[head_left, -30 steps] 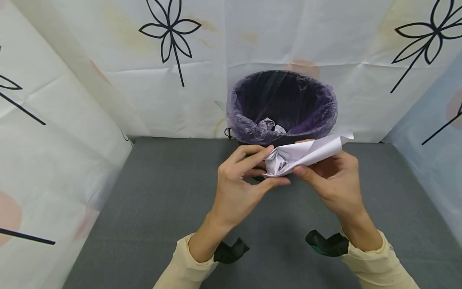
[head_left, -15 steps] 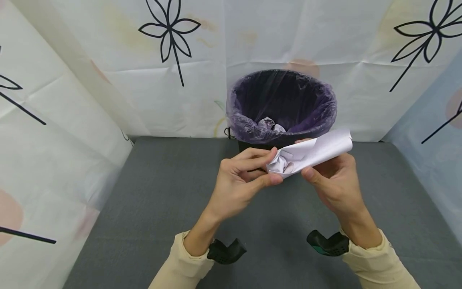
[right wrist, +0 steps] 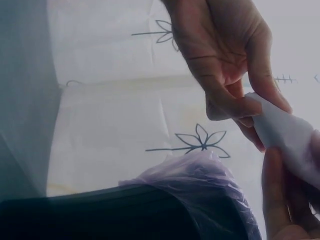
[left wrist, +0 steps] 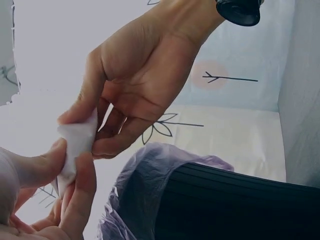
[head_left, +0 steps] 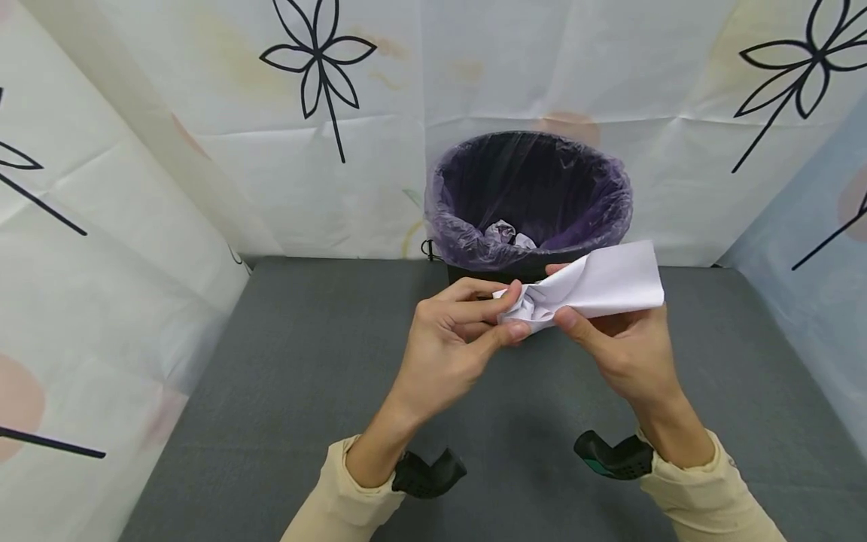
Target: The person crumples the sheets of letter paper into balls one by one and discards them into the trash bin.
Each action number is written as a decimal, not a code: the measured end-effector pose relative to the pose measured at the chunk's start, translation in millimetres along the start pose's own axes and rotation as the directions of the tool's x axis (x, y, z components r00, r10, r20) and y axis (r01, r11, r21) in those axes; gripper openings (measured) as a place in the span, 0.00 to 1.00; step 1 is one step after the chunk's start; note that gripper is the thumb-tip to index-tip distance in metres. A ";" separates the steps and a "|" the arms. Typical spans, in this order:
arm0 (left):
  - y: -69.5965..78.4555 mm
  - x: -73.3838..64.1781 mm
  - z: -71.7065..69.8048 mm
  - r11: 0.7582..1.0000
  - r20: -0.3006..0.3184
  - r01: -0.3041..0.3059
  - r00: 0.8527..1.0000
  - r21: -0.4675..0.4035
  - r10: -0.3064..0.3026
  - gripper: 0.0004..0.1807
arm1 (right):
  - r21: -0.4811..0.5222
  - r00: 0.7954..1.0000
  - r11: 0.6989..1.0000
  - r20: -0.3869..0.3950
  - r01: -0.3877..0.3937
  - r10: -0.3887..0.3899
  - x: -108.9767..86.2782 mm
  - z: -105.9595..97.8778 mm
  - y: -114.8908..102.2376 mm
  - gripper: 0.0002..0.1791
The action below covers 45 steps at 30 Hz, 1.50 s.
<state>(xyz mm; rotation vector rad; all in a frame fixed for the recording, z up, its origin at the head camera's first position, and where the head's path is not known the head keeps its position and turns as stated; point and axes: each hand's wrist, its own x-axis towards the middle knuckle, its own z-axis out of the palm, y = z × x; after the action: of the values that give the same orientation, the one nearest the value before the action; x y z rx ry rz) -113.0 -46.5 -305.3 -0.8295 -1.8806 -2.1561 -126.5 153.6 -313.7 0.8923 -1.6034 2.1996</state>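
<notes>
A white sheet of paper (head_left: 612, 282), folded and crumpled at its left end, is held in the air between both hands in front of the bin. My left hand (head_left: 450, 339) pinches the crumpled end between thumb and fingers. My right hand (head_left: 626, 350) grips the paper farther right, thumb on the near side and fingers behind, partly hidden. In the left wrist view, the paper (left wrist: 77, 142) sits between the two thumbs and fingertips. The right wrist view also shows the paper (right wrist: 285, 132) pinched from both ends.
Behind the hands stands a black bin with a purple plastic liner (head_left: 447, 241). Crumpled paper (head_left: 501, 232) lies inside it. Grey cloth (head_left: 305, 361) covers the table, with patterned white fabric walls (head_left: 223, 150) at the back and sides. Black wrist devices (head_left: 428, 474) sit on both wrists.
The paper's right end has turned from a narrow roll to a broader flat flap facing the head camera. My left hand has shifted its grip slightly on the crumpled end.
</notes>
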 end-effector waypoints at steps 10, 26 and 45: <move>-0.5 0.1 0.4 0.989 -0.084 0.005 0.996 0.147 0.007 0.19 | -0.156 0.997 0.987 0.075 0.031 -0.019 -2.5 5.1 1.2 0.24; 0.5 0.4 10.1 0.980 -0.121 0.056 0.992 0.188 -0.033 0.18 | -0.430 0.970 0.872 0.166 0.234 -0.179 -0.1 1.1 8.3 0.17; -3.8 7.5 -18.2 0.991 0.190 -0.031 0.980 -0.128 0.055 0.19 | 0.183 0.969 0.969 0.212 -0.168 0.128 3.1 -9.8 -1.6 0.20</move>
<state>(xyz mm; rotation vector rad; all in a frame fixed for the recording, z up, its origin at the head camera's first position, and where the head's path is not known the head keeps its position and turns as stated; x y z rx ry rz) -126.5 -61.3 -305.8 -1.1312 -1.8074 -2.2580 -131.1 162.9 -312.5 1.1128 -1.6028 2.4800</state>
